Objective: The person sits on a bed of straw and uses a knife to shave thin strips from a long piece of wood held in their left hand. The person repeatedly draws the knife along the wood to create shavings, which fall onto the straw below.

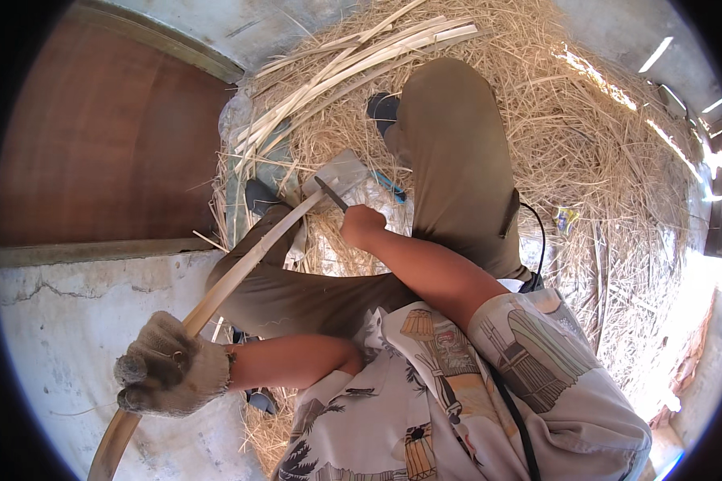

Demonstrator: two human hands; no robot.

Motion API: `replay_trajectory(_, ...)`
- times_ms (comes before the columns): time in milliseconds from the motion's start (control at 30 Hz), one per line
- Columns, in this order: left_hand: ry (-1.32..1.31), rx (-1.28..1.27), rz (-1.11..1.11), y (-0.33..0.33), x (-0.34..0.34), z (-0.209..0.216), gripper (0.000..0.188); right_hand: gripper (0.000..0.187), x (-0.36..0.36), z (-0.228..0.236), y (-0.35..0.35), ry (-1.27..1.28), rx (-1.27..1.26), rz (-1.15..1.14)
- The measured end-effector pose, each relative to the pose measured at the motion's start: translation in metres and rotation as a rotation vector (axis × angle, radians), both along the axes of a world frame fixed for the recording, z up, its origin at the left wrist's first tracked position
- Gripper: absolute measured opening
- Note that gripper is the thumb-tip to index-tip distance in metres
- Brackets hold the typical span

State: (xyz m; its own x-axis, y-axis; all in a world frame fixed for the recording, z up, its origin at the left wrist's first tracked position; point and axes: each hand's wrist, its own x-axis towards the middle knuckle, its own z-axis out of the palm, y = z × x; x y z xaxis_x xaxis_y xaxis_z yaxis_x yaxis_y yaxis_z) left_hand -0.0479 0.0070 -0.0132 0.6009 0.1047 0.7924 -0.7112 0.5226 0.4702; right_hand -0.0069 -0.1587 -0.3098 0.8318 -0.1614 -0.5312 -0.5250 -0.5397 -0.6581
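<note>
A long pale bamboo strip runs slantwise from the lower left up to the middle. My left hand, in a grey dirty knit glove, is closed around its lower part. My bare right hand grips a dark-bladed knife, its handle hidden in the fist. The blade lies at or just above the strip's far end; I cannot tell if it touches. Under that end is a flat pale block. A blue tool-like thing lies just right of the block.
Several split strips lie in a pile at the far side. Shavings cover much of the floor. A brown door panel and a cracked pale wall stand on the left. My bent legs surround the block. A black cord hangs by my right hip.
</note>
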Motion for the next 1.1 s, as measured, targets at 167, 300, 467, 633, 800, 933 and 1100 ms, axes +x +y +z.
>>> replay_trajectory(167,-0.041,0.104,-0.064,-0.007,0.001,0.001,0.044,0.029,0.000,0.013,0.005,-0.171,0.059,0.031)
replay_trajectory(300,-0.077,0.186,-0.192,0.006,0.003,0.000,0.041,0.023,0.001,0.022,0.011,-0.422,-0.010,0.111)
replay_trajectory(467,-0.009,0.089,-0.127,0.013,0.002,0.000,0.042,0.024,-0.005,-0.023,0.002,-0.214,-0.135,0.080)
replay_trajectory(633,-0.064,0.154,-0.086,0.004,0.002,-0.002,0.047,0.025,0.009,-0.028,-0.003,0.136,0.201,-0.054)
replay_trajectory(800,-0.060,0.172,0.080,0.001,-0.001,-0.005,0.047,0.025,0.013,-0.011,0.000,0.227,0.416,-0.100)
replay_trajectory(933,-0.085,0.160,-0.065,0.005,0.003,-0.007,0.044,0.025,0.007,-0.005,0.017,-0.033,0.054,0.015)
replay_trajectory(1100,-0.056,0.155,-0.114,0.012,0.000,-0.004,0.045,0.022,-0.004,0.015,0.027,0.026,0.355,-0.114)
